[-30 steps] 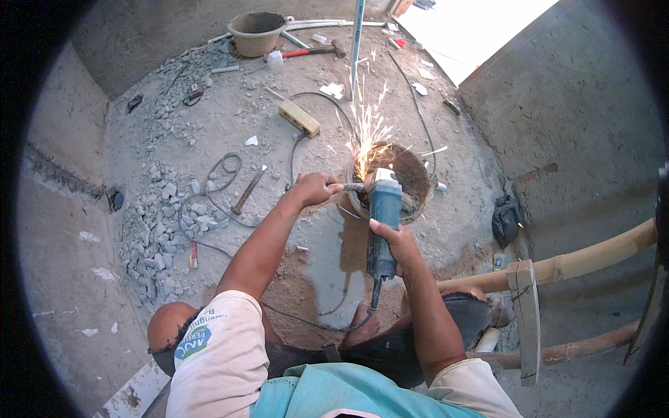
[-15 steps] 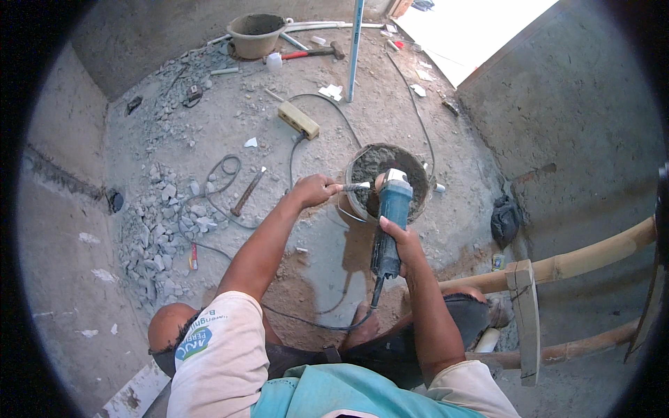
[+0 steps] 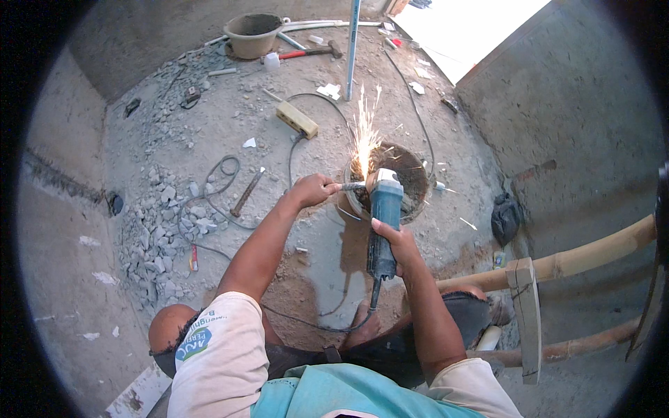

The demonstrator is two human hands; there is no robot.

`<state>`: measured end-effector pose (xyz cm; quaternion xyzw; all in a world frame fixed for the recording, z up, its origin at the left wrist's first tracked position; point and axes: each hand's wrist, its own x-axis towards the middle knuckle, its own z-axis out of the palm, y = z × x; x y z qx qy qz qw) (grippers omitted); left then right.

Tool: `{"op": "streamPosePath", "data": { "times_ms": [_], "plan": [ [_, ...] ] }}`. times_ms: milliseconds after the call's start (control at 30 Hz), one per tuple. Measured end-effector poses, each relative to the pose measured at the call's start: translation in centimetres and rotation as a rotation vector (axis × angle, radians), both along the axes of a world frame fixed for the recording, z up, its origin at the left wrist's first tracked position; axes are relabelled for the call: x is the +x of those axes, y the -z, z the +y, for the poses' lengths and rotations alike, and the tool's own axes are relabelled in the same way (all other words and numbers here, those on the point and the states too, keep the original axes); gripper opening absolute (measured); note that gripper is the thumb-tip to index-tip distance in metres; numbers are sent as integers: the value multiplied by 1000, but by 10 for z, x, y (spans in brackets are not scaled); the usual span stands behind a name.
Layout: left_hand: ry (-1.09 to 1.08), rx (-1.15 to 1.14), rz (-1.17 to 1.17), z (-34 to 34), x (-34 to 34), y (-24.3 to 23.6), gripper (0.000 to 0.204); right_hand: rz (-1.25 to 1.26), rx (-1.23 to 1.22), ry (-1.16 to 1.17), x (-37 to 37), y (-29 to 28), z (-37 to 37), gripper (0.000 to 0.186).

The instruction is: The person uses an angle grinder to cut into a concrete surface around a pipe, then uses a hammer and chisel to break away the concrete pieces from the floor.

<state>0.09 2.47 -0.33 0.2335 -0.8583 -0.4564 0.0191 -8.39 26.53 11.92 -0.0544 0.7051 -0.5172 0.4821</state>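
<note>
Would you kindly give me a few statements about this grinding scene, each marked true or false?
1. The right hand grips the blue angle grinder by its body. True.
2. The left hand holds a hammer. False: it pinches a short metal rod held against the grinder's head.
3. Sparks fly up from where the grinder meets the rod. True.
4. The work is held over a sheet of plywood. False: it is held over a round bucket with grey mortar inside.
5. A yellowish power strip lies on the dusty floor beyond the hands. True.
6. The red-handled hammer rests in the person's lap. False: it lies far off, near another bucket.
</note>
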Motion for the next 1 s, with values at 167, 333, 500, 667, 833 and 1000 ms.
{"op": "streamPosePath", "data": {
  "times_ms": [167,333,500,667,833,1000],
  "plan": [
    [-2,68,0,3,-2,-6,36,-12,-11,-7,-2,2,2,42],
    [-46,50,10,3,0,-2,37,-13,-45,-8,2,3,-1,46],
    [-22,65,-2,2,-2,-1,37,3,-41,-15,1,4,-1,45],
    [-12,72,-10,3,-2,-5,36,-13,-26,-6,0,5,0,45],
    [-31,59,5,1,-1,2,35,-17,-29,4,0,1,0,43],
    [-8,95,-79,1,-1,-5,40,-12,-18,23,-1,-2,0,42]
  ]
}}
